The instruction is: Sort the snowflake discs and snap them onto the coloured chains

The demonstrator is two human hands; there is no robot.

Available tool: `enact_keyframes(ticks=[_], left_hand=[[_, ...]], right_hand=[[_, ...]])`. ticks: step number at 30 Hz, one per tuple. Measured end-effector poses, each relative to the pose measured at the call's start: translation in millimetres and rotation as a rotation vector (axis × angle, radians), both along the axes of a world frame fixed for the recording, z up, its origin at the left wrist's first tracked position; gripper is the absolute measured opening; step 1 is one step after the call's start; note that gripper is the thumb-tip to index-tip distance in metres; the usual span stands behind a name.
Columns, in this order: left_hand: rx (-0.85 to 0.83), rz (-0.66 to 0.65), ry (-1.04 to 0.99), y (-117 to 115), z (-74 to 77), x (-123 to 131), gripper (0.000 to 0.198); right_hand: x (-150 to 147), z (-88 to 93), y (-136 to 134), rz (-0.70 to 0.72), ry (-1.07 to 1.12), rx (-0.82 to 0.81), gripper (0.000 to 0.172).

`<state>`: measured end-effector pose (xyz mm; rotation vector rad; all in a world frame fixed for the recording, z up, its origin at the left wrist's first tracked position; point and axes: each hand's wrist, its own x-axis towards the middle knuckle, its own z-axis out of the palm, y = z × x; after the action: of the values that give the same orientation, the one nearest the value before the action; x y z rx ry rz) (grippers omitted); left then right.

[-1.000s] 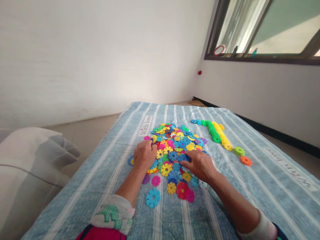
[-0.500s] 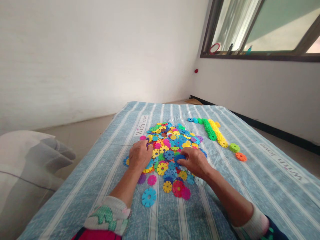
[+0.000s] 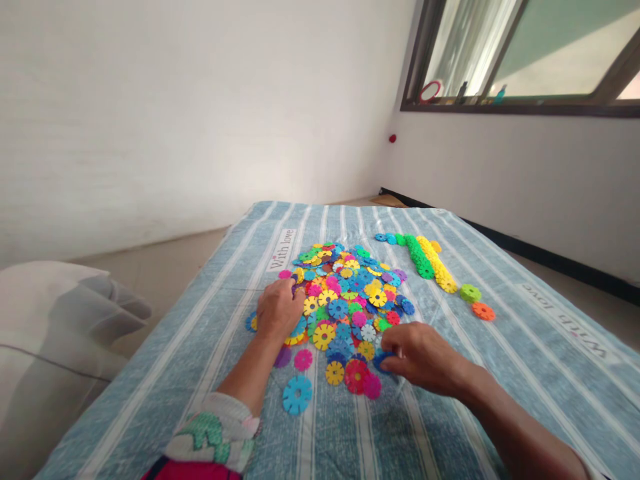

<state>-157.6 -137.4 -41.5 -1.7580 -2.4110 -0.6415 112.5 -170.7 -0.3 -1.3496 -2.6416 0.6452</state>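
A pile of colourful notched plastic discs [image 3: 345, 293] lies on the striped cloth. My left hand [image 3: 280, 308] rests at the pile's left edge with fingers curled down; a purple disc [image 3: 299, 280] shows at its fingertips, mostly hidden by the hand. Over the near right edge, my right hand [image 3: 425, 357] pinches a dark blue disc [image 3: 383, 362] between thumb and fingers. Close to the wrists lie a large light blue disc [image 3: 297, 395], a yellow disc [image 3: 335, 373] and a red disc [image 3: 357, 377].
Right of the pile lie a green row of joined discs [image 3: 419, 257] and a yellow row [image 3: 436, 263]. Beside them are a lime green disc [image 3: 471, 293] and an orange disc [image 3: 483, 311]. The blue striped cloth [image 3: 200, 373] covers the table; a white draped object [image 3: 60, 320] stands left.
My right hand has moved toward me and slightly right, from the pile's middle to its near right edge, with the dark blue disc in its pinch. My left hand has hardly moved.
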Motion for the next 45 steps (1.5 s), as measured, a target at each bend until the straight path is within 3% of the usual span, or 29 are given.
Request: enact_keyframes(ticks=[10,19,23,27,31,34,39,45], left_hand=[[0.003,-0.002,0.027,0.6,0.3,-2.2,0.038],[0.017,-0.025,0.019,1.1,-3.8,-7.5,0.039],[0.025,-0.023,0.015,1.4,-6.3,-9.0,0.039],[0.052,-0.029,0.014,2.0,-9.0,-11.2,0.039],[0.077,-0.041,0.000,1.9,-12.2,-14.4,0.040],[0.099,-0.046,-0.005,1.9,-16.0,-17.5,0.039],[0.133,-0.047,-0.017,2.2,-22.2,-22.1,0.036],[0.143,-0.038,-0.041,1.6,-24.2,-21.8,0.037]], right_hand=[[-3.8,8.2,-7.7,0.147,-0.245,0.068,0.024],[0.1,20.7,8.7,0.211,-0.131,-0.029,0.020],[3.1,26.0,48.3,0.088,-0.033,-0.020,0.024],[8.4,21.6,113.8,-0.016,0.034,0.104,0.027],[12.5,17.0,181.6,-0.214,-0.065,0.229,0.027],[11.7,13.9,220.3,-0.271,-0.102,0.244,0.028],[2.6,5.0,259.7,-0.296,-0.141,0.238,0.029],[-9.4,0.8,284.4,-0.284,-0.154,0.217,0.029]])
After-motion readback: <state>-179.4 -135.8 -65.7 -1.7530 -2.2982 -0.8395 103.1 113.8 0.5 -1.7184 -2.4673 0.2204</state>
